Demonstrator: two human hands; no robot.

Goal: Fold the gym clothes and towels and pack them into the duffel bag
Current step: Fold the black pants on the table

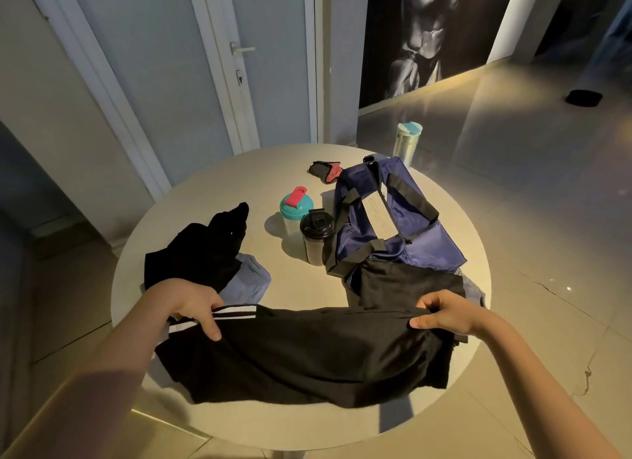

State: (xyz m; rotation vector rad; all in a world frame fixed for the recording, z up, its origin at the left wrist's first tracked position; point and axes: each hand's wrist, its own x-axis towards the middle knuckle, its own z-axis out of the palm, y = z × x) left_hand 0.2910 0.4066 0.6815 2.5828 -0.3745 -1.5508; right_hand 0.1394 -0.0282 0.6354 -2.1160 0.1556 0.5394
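Black white-striped garment: lower centre, spread on round table. Left hand: fingers curled, gripping its striped edge. Right hand: fingers pinching the opposite edge. Navy duffel bag: centre right, on the table.

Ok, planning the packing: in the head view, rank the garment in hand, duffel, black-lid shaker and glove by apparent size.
1. garment, though it is nearest the camera
2. duffel
3. black-lid shaker
4. glove, farthest away

Matt cloth shorts; seemingly satiny duffel bag.
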